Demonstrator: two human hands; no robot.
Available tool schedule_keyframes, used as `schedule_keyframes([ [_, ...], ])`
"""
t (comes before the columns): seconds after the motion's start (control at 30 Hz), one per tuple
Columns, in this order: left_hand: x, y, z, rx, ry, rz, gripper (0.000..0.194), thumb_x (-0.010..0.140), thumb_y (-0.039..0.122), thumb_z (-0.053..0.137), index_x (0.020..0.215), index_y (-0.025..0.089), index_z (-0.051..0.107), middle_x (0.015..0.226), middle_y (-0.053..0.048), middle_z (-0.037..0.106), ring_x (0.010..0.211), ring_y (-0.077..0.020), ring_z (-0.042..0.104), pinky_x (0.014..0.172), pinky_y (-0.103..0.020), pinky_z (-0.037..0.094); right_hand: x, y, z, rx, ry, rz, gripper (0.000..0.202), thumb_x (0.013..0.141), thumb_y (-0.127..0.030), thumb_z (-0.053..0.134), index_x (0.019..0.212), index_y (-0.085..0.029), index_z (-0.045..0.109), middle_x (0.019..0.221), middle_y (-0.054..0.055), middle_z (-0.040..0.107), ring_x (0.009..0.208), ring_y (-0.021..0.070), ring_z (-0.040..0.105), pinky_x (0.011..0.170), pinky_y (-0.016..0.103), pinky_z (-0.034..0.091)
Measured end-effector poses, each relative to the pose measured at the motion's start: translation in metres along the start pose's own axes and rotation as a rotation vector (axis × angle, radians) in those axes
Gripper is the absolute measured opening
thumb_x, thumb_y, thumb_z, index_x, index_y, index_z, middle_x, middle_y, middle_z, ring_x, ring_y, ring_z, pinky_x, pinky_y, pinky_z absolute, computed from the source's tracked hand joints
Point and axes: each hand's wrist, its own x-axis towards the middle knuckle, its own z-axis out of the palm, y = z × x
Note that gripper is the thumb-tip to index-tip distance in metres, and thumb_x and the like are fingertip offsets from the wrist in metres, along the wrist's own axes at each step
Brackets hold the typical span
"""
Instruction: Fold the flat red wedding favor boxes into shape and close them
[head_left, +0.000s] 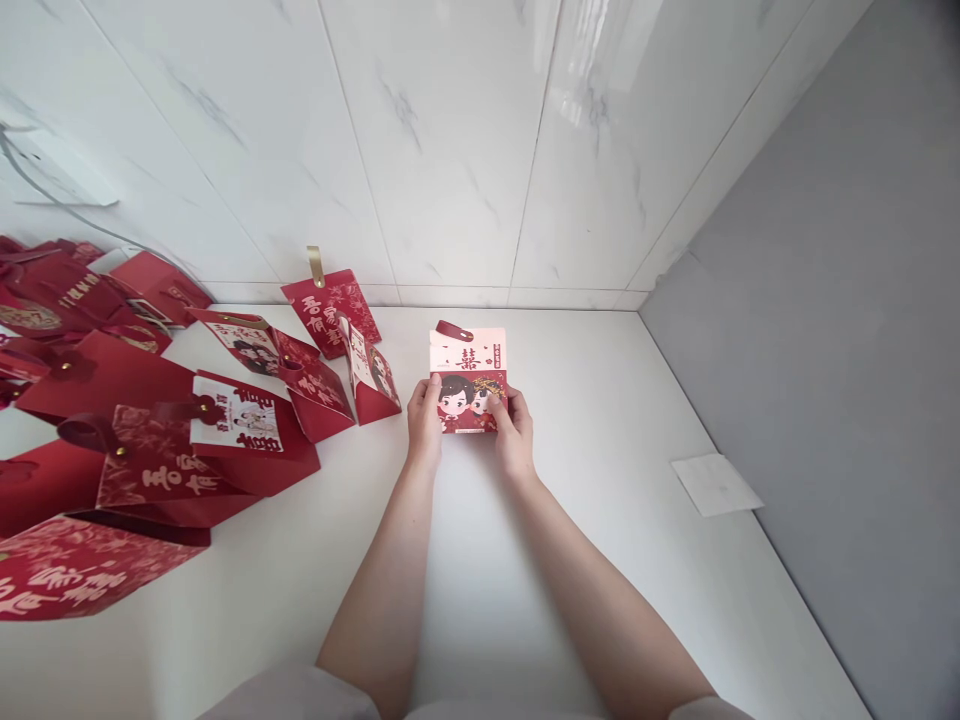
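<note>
A small red and pink gift box (469, 385) with two cartoon figures on its front is held near the middle of the white table. A red strap (454, 331) lies at its top edge. My left hand (425, 420) grips the box's left side, thumb on the front edge. On the right side, my right hand (514, 430) holds it, with the thumb pressed on the front by the right figure. The fingers behind the box are mostly hidden.
Several red gift boxes (259, 435) crowd the table's left side. A red box with a gold strap (332, 310) stands by the tiled wall (450, 150). At the right table edge lies a white square (717, 484). A cable and white wall plate (56, 165) are at upper left.
</note>
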Motion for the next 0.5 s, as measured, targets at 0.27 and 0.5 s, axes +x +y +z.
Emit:
schedule_keyframes([
  [0.27,0.0002,0.0001,0.0003,-0.002,0.001,0.001,0.039,0.078,0.057,0.068,0.084,0.019,0.063,0.073,0.0,0.066,0.066,-0.0153,0.064,0.061,-0.026,0.05,-0.0004,0.0,-0.0001,0.015,0.0,0.011,0.038,0.085,-0.046,0.065,0.114,-0.022,0.061,0.117,0.006,0.069,0.104,0.0232,0.064,0.091,0.039,0.051],
  [0.5,0.0004,-0.001,0.0001,0.0,0.007,-0.002,0.04,0.077,0.058,0.069,0.083,0.019,0.062,0.074,0.0,0.067,0.066,-0.0155,0.065,0.062,-0.026,0.05,-0.0003,0.0013,-0.0008,0.007,-0.008,0.006,0.04,0.086,-0.047,0.064,0.117,-0.023,0.061,0.115,0.005,0.07,0.103,0.023,0.064,0.089,0.038,0.051],
])
